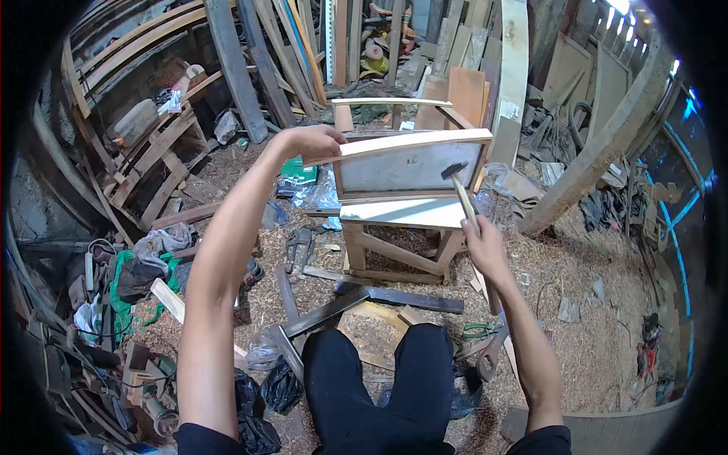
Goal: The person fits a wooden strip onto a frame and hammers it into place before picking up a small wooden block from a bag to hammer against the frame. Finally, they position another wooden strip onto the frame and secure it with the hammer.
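Observation:
A wooden frame with a pale panel (402, 171) stands on edge on a low wooden stool (402, 213). My left hand (315, 142) is at the frame's upper left corner, its fingers closed around that end and partly hidden. In my right hand (486, 244) is a hammer (462, 188), gripped by its wooden handle. The hammer's dark head is in front of the panel's right side. Behind the panel, a light wooden strip (390, 101) forms another upper edge of the piece.
Sawdust and shavings cover the floor. Dark wood offcuts (409, 298), green-handled pliers (478, 330) and a handsaw (487, 366) lie near my legs. A slanting post (599, 144) stands at right. Planks (284, 53) lean at the back, and a wooden rack (155, 148) is at left.

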A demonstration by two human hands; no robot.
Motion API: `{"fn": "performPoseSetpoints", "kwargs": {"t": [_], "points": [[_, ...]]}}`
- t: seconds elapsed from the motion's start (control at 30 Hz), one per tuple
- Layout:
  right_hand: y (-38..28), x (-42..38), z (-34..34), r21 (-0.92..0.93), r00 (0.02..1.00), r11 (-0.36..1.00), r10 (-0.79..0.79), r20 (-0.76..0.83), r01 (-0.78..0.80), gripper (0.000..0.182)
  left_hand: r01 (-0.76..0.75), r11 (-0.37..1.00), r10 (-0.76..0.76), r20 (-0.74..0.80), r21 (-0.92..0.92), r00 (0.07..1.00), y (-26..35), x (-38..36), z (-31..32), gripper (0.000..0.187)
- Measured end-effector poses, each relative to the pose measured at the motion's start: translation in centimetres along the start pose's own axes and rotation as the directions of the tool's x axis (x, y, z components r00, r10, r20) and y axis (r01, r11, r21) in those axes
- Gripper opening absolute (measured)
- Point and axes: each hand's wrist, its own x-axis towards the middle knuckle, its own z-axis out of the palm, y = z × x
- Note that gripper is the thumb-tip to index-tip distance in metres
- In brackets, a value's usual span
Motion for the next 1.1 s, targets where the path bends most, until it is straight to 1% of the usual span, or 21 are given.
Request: {"fn": "performPoseSetpoints", "kwargs": {"t": [0.03,0.07,0.1,0.17,0.2,0.23,0.3,0.33,0.4,0.5,0.53,0.63,0.67,0.73,0.8,0.83,0.9,0.93,0.97,1.0,1.1], "points": [[0.1,0.8,-0.3,0.003,0.998,0.998,0.063,0.002,-0.063,0.038,-0.064,0.996,0.060,-0.067,-0.058,0.996,-0.3,-0.1,0.2,0.037],[-0.1,1.4,-0.7,-0.016,0.998,0.998,0.064,-0.007,-0.064,0.040,-0.129,0.985,0.113,-0.135,-0.112,0.984,-0.7,-0.2,0.4,0.039],[0.2,2.0,-0.9,-0.015,0.998,0.998,0.065,-0.012,-0.065,0.040,-0.133,0.985,0.118,-0.135,-0.109,0.984,-0.6,-0.5,0.4,0.039],[1.0,3.2,-1.0,-0.010,0.994,0.997,0.071,-0.081,-0.072,0.039,-0.213,0.947,0.173,-0.176,-0.239,0.969,-0.5,-1.1,0.4,0.042],[0.4,3.4,-1.5,-0.021,0.993,0.997,0.078,-0.084,-0.080,0.038,-0.243,0.956,0.210,-0.198,-0.163,0.958,-0.2,-1.4,0.4,0.043],[0.3,3.9,-1.6,-0.021,0.994,0.997,0.073,-0.085,-0.075,0.038,-0.244,0.956,0.210,-0.203,-0.163,0.957,-0.1,-1.4,0.7,0.043],[0.6,4.5,-1.5,-0.056,0.988,0.996,0.056,-0.143,-0.064,0.038,-0.301,0.950,0.309,-0.397,0.086,0.864,0.0,-1.5,1.5,0.042],[0.8,4.7,-1.4,-0.055,0.988,0.997,0.054,-0.143,-0.063,0.038,-0.284,0.951,0.308,-0.416,0.121,0.856,0.1,-1.4,1.6,0.039],[0.6,4.8,-1.1,0.002,0.986,1.000,-0.006,-0.167,0.006,0.038,-0.290,0.948,0.316,-0.450,0.127,0.835,0.2,-1.1,2.0,0.038],[-0.4,4.4,-1.4,-0.011,0.995,0.999,0.030,-0.095,-0.031,0.039,-0.293,0.944,0.328,-0.514,0.151,0.792,0.1,-1.2,2.2,0.036],[-0.7,4.5,-1.4,-0.010,0.995,1.000,0.028,-0.098,-0.029,0.039,-0.292,0.942,0.333,-0.549,0.163,0.767,0.5,-1.4,2.1,0.034],[-1.5,4.6,-1.1,0.007,0.993,1.000,0.014,-0.118,-0.013,0.040,-0.277,0.943,0.333,-0.579,0.186,0.744,1.1,-1.9,1.7,0.033],[-1.6,4.8,-0.8,-0.025,0.989,0.999,-0.036,-0.141,0.032,0.041,-0.269,0.944,0.329,-0.583,0.190,0.743,1.3,-2.0,1.5,0.033],[-2.7,5.5,-0.2,-0.052,0.983,0.994,-0.104,-0.154,0.097,0.041,-0.313,0.902,0.432,-0.594,0.298,0.679,1.1,-1.8,1.2,0.030],[-3.7,6.1,0.3,0.148,0.998,0.987,-0.049,-0.045,0.055,0.040,-0.299,0.918,0.397,-0.595,0.261,0.698,0.8,-1.5,0.8,0.029],[-4.8,6.2,0.3,0.150,0.997,0.987,-0.058,-0.043,0.064,0.040,-0.299,0.928,0.373,-0.586,0.224,0.719,0.4,-1.0,0.6,0.028],[-6.9,6.0,0.6,0.353,0.986,0.932,0.030,0.163,-0.087,0.038,-0.330,0.922,0.386,-0.585,0.205,0.713,-0.6,0.4,0.7,0.026],[-7.0,6.1,1.4,0.409,0.988,0.911,-0.017,0.155,-0.049,0.036,-0.332,0.918,0.390,-0.633,0.216,0.668,-1.0,1.0,0.9,0.024],[-7.5,6.0,1.9,0.410,0.987,0.911,-0.019,0.157,-0.048,0.036,-0.335,0.914,0.396,-0.676,0.227,0.622,-1.3,1.6,1.1,0.023],[-8.1,5.8,2.2,0.402,0.986,0.915,-0.036,0.164,-0.033,0.036,-0.257,0.943,0.333,-0.650,0.214,0.683,-1.0,1.3,1.1,0.024],[-8.4,6.0,3.6,0.414,0.981,0.910,-0.067,0.180,-0.014,0.035,-0.186,0.941,0.334,-0.685,0.284,0.647,-2.1,2.4,1.9,0.023]]}}
